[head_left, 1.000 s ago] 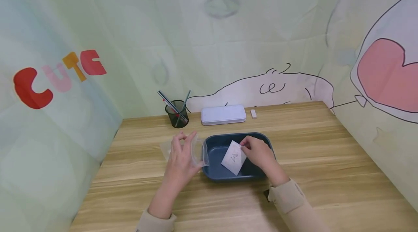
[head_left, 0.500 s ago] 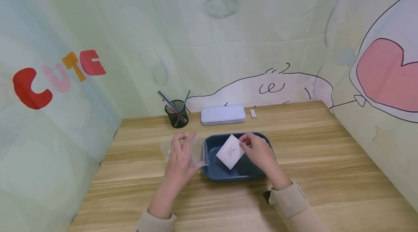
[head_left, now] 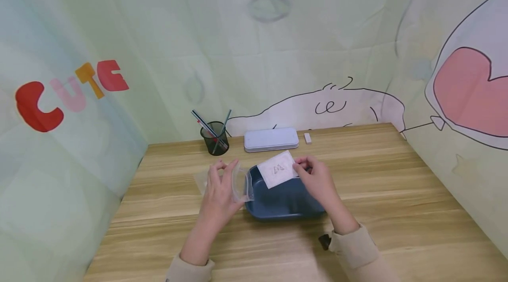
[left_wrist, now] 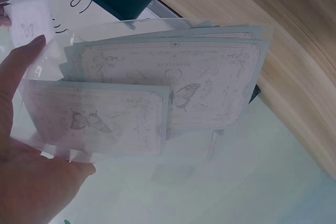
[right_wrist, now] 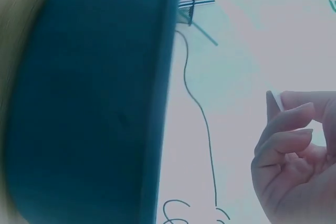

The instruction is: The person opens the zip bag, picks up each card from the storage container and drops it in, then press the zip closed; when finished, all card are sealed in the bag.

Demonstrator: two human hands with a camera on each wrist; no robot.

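Observation:
My left hand [head_left: 220, 189] holds a clear plastic bag [head_left: 242, 183] upright beside the left end of a dark blue tray [head_left: 283, 209]. In the left wrist view the bag [left_wrist: 157, 93] holds several pale printed cards with butterfly drawings, gripped between thumb and fingers. My right hand [head_left: 313, 177] pinches a small white card [head_left: 276, 168] with a small printed motif by its right edge and holds it above the tray's far rim. The right wrist view shows curled fingers [right_wrist: 286, 148] on the card's thin edge and the blue tray [right_wrist: 89, 108] beside them.
A black mesh pen cup [head_left: 215, 137] with pens, a flat white case [head_left: 271, 139] and a small white eraser-like block [head_left: 308, 138] stand along the back of the wooden table [head_left: 397, 194]. Printed fabric walls close in the back and both sides.
My right hand has lifted the white card out of the tray and carried it up and back towards the far rim. The left hand and bag have stayed put.

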